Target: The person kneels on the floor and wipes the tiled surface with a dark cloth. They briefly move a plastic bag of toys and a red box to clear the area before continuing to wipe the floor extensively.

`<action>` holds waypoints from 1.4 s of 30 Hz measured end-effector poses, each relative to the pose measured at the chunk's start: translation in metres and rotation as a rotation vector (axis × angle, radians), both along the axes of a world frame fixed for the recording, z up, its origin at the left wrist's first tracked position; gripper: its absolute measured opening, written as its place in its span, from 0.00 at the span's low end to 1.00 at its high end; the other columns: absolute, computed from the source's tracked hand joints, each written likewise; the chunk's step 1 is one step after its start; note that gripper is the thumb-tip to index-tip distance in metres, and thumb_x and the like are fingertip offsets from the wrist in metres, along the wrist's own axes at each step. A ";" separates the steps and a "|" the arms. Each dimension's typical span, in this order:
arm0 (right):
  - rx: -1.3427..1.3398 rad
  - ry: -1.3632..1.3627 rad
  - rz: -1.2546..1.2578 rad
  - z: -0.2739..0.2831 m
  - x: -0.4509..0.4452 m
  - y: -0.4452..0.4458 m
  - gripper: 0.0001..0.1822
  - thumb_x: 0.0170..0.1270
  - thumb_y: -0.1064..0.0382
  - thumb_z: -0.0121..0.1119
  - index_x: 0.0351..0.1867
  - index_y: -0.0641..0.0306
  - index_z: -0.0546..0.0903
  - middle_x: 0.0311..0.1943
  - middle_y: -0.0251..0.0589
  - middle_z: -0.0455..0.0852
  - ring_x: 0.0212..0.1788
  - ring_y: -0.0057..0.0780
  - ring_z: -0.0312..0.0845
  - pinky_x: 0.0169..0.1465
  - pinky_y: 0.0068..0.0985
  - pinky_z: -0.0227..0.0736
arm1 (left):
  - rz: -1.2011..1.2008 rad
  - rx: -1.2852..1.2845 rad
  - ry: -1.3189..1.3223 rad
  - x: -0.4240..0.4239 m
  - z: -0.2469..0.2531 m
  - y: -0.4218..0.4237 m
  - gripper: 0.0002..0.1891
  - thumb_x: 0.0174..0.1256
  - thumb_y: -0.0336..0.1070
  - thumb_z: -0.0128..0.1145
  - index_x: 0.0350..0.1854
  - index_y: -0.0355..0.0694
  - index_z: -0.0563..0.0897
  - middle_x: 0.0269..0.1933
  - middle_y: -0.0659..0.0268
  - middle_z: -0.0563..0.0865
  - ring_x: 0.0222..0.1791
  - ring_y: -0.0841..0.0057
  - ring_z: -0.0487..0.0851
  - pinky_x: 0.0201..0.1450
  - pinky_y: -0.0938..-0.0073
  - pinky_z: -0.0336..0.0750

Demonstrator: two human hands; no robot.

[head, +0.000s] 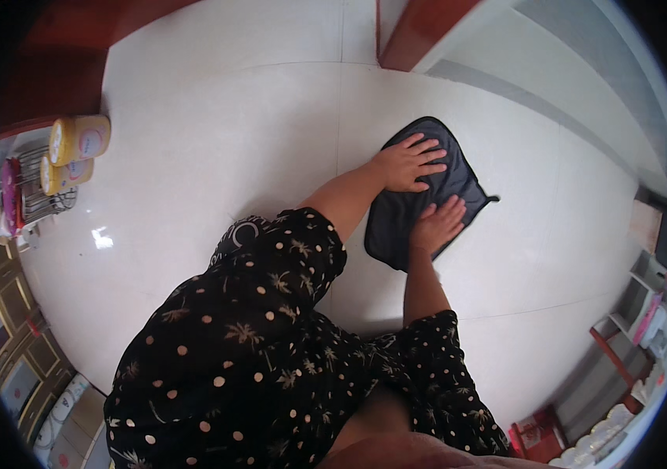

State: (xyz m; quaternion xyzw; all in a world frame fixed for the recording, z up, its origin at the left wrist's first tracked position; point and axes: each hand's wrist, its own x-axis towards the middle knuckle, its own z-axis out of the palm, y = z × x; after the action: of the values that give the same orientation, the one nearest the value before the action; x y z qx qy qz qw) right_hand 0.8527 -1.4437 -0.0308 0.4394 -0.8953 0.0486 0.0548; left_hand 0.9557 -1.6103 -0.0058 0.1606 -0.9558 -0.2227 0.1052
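Observation:
A dark grey cloth (395, 220) with black edging and a small hanging loop at its right corner lies spread on the pale tiled floor (222, 146). My left hand (412, 164) presses flat on its upper part, fingers spread. Lower down, near the cloth's lower right edge, my right hand (440, 223) rests palm down, its fingers closer together. Neither hand grips the cloth. Sleeves of a black patterned garment cover both upper arms.
Yellow containers (79, 140) stand by a wire rack (49, 202) at the left. A red-brown post (421, 35) meets the floor at the top. A red object (538, 437) and a shelf unit (641, 293) stand at the right.

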 end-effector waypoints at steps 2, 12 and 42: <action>0.054 -0.069 0.067 0.003 0.008 -0.019 0.31 0.70 0.52 0.44 0.71 0.60 0.57 0.73 0.47 0.53 0.76 0.42 0.45 0.72 0.50 0.42 | 0.084 -0.046 -0.056 0.015 0.003 -0.012 0.31 0.64 0.57 0.51 0.69 0.54 0.67 0.74 0.65 0.60 0.75 0.65 0.52 0.75 0.55 0.42; -0.012 -0.171 0.554 0.019 0.133 -0.182 0.31 0.66 0.53 0.49 0.69 0.59 0.62 0.71 0.46 0.59 0.74 0.42 0.50 0.72 0.48 0.42 | 0.586 -0.084 -0.078 0.218 0.009 -0.091 0.31 0.63 0.54 0.54 0.69 0.55 0.66 0.73 0.65 0.60 0.74 0.64 0.55 0.74 0.54 0.46; -0.028 -0.143 0.482 0.008 0.125 -0.363 0.31 0.71 0.45 0.41 0.70 0.58 0.60 0.72 0.43 0.58 0.74 0.38 0.50 0.72 0.47 0.45 | 0.725 -0.070 -0.228 0.248 0.018 -0.173 0.35 0.65 0.56 0.50 0.71 0.46 0.62 0.73 0.65 0.60 0.74 0.66 0.55 0.74 0.57 0.46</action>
State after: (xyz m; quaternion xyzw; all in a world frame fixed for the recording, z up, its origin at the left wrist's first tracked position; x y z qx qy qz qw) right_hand 0.9774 -1.8065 -0.0226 0.6346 -0.7656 0.1038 -0.0158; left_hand 1.2035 -1.7836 0.0127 0.5082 -0.8496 -0.1190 0.0757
